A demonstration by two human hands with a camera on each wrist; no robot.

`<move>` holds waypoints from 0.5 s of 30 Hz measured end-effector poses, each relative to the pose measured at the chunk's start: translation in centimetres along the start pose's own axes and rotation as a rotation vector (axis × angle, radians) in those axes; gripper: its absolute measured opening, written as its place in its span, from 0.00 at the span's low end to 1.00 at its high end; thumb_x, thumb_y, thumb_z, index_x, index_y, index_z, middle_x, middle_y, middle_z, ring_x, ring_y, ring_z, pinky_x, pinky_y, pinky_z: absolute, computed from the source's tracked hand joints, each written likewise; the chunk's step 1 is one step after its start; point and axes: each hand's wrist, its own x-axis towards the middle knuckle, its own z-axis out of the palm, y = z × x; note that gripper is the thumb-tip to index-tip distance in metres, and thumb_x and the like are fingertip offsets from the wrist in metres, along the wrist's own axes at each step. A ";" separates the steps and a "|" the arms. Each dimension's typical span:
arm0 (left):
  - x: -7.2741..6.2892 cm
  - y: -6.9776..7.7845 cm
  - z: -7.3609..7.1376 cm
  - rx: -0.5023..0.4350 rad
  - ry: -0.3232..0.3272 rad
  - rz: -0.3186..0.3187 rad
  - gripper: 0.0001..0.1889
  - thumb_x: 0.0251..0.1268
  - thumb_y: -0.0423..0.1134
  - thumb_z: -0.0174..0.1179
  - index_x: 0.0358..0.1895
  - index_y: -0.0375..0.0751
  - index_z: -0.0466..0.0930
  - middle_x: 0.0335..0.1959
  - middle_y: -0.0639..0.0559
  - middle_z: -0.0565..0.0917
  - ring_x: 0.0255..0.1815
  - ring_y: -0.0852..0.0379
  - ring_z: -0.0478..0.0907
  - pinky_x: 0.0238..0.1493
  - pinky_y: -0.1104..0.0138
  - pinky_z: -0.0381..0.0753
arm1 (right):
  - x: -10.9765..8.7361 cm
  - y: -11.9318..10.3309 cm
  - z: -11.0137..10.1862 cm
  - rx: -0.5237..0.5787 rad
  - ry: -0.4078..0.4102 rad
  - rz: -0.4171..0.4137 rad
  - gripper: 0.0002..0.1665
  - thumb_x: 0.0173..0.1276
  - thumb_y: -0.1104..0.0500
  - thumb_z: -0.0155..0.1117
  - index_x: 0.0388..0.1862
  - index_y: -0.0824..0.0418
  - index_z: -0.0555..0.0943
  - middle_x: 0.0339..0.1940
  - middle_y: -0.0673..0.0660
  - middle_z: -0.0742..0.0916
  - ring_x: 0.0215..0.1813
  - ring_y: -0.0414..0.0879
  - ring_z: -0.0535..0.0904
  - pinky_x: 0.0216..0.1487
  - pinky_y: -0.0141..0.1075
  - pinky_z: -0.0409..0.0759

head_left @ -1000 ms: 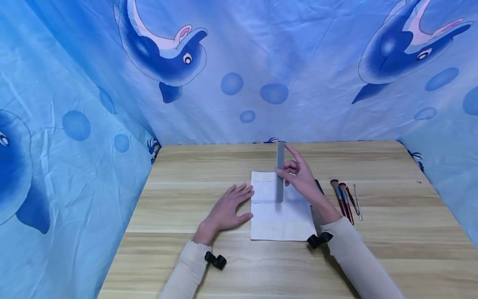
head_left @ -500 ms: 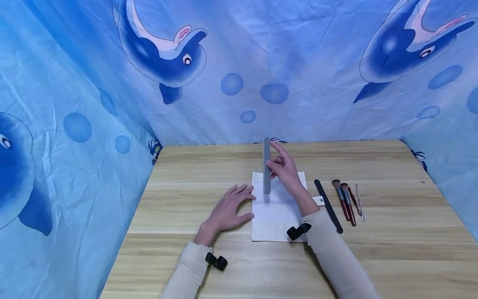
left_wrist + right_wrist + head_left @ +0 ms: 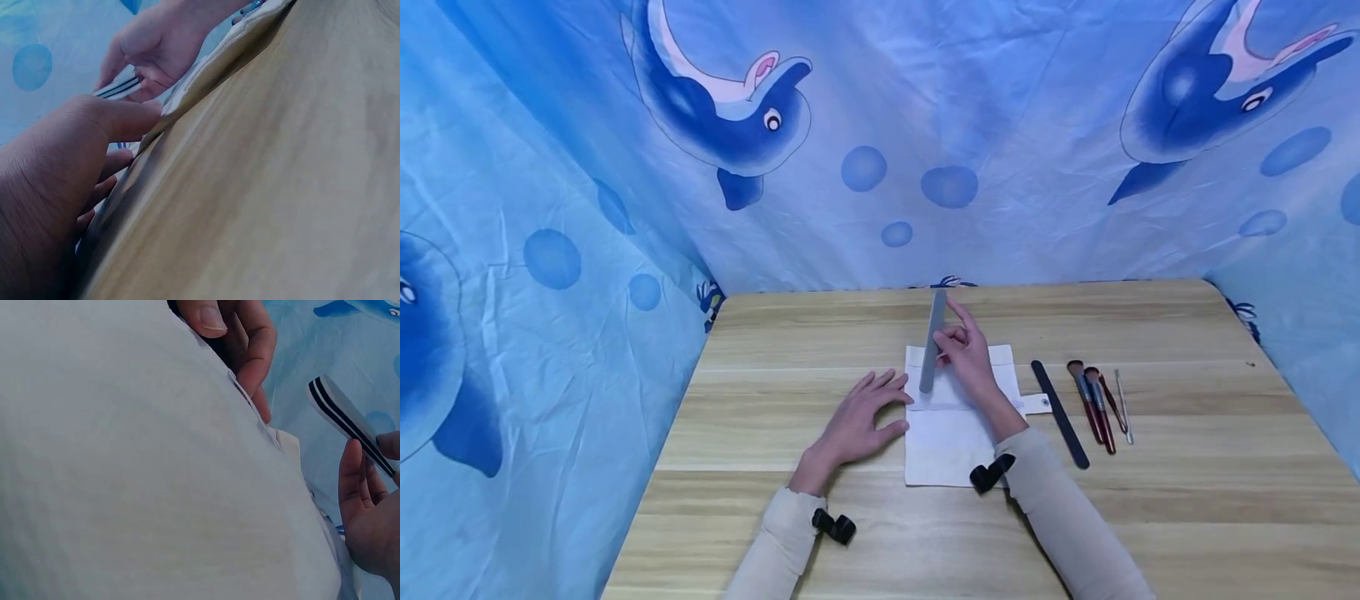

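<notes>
My right hand (image 3: 967,360) pinches a grey nail buffer (image 3: 932,346) between thumb and fingers, above the upper left part of a white cloth pouch (image 3: 947,442). The buffer stands slightly tilted, its index-finger end pointing to the back. In the right wrist view black stripes run along the edge of the buffer (image 3: 340,409). The pouch lies flat, with a snap strap (image 3: 1037,403) sticking out on its right. My left hand (image 3: 853,421) rests at the pouch's left edge with its fingers extended; thumb and fingertips touch or nearly touch the cloth.
Right of the pouch a black nail file (image 3: 1060,414) lies slanted by the strap. Beyond it lie two makeup brushes (image 3: 1093,408), reddish-brown tweezers (image 3: 1112,402) and a thin metal tool (image 3: 1123,406). A blue dolphin-print curtain (image 3: 895,100) hangs behind the wooden table (image 3: 820,325).
My right hand has carried the nail buffer leftward over the pouch, and the buffer's lower end has swung left. The strap and black file have come into view. My left hand stays in place.
</notes>
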 end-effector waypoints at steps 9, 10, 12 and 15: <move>0.5 0.9 0.9 -0.116 0.133 -0.051 0.10 0.82 0.46 0.65 0.54 0.46 0.89 0.76 0.42 0.81 0.84 0.35 0.69 0.88 0.38 0.51 | -0.1 1.3 -0.4 0.024 0.003 0.002 0.43 0.82 0.71 0.65 0.90 0.54 0.65 0.39 0.51 0.89 0.32 0.39 0.85 0.31 0.31 0.85; 0.6 1.0 1.0 -0.129 0.144 -0.060 0.09 0.81 0.46 0.66 0.53 0.46 0.89 0.76 0.41 0.82 0.84 0.35 0.69 0.88 0.38 0.51 | -0.1 1.4 -0.4 0.025 -0.004 0.000 0.43 0.82 0.71 0.65 0.90 0.54 0.65 0.39 0.52 0.89 0.31 0.39 0.85 0.31 0.31 0.85; 0.7 1.2 1.1 -0.142 0.163 -0.078 0.08 0.80 0.44 0.67 0.51 0.46 0.89 0.75 0.41 0.82 0.83 0.34 0.70 0.89 0.38 0.50 | -0.1 1.5 -0.5 0.033 -0.016 -0.002 0.44 0.81 0.72 0.65 0.91 0.54 0.64 0.39 0.53 0.89 0.32 0.40 0.85 0.31 0.31 0.85; 0.9 1.5 1.4 -0.148 0.197 -0.093 0.05 0.78 0.42 0.69 0.48 0.46 0.89 0.73 0.40 0.83 0.82 0.33 0.72 0.88 0.36 0.51 | -0.1 1.6 -0.4 0.023 -0.034 -0.006 0.45 0.81 0.72 0.66 0.91 0.51 0.64 0.40 0.53 0.89 0.32 0.40 0.85 0.32 0.31 0.86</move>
